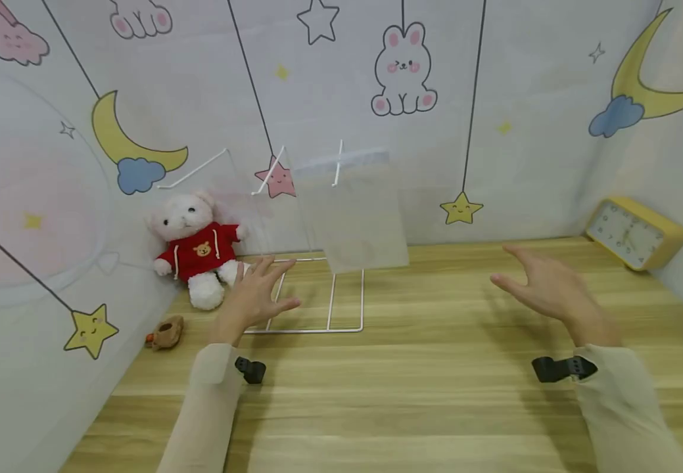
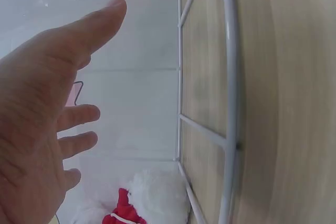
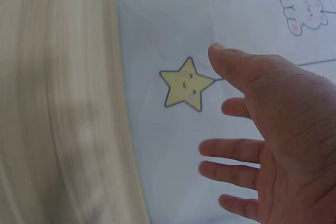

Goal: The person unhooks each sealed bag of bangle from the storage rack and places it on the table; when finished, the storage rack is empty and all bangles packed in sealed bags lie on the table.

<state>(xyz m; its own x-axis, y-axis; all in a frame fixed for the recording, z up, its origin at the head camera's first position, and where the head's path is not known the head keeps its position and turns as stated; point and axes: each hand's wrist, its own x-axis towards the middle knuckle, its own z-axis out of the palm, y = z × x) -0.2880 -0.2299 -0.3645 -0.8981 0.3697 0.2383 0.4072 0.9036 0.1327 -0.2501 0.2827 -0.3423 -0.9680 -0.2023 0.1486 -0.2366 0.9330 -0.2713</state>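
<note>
My left hand [image 1: 256, 293] is held with fingers spread over the left part of a white wire rack [image 1: 362, 299], holding nothing. On the rack's right prong hangs a clear plastic bag [image 1: 355, 217], its lower edge reaching down near the base. In the left wrist view the rack's base bars [image 2: 230, 77] run beside the thumb. My right hand [image 1: 554, 289] hovers over the right side of the table, fingers extended and thumb apart, with nothing in it. In the right wrist view that hand [image 3: 283, 145] shows against the printed back cloth.
A white teddy bear in a red hoodie [image 1: 202, 249] sits behind the rack's left side. A small brown plush item [image 1: 166, 333] lies at the table's left edge. At the back right stands a yellow alarm clock [image 1: 637, 233]. Printed cloth [image 1: 341, 85] encloses the wooden table [image 1: 412, 394].
</note>
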